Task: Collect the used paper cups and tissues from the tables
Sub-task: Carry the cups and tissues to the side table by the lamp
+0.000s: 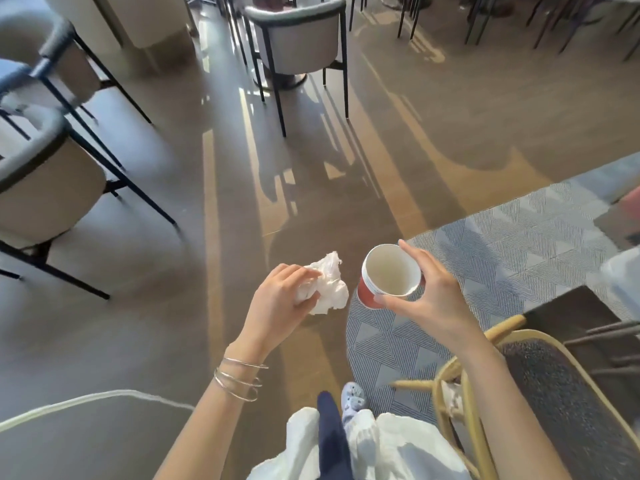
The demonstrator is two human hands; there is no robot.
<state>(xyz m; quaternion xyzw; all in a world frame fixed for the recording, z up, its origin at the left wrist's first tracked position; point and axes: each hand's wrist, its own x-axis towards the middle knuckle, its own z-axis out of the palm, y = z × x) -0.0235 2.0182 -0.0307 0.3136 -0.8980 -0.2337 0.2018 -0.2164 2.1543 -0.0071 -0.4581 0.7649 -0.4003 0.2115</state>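
Single view, head-worn. The camera looks forward and steeply down onto the floor (225, 202) from above the arms. Nearest the lens, at lower centre, are the left hand (277, 303) gripping a tissue (329, 289) and the right hand (436, 299) holding a paper cup (388, 271); both forearms enter from the bottom edge. The person's white clothing (381, 445) lies directly beneath, along that edge. A cane chair (460, 410) stands close at the lower right corner. A grey chair (298, 39) at the top edge is well away. The lens is wide-angle: the rug (519, 244) and chair legs bow toward the margins.
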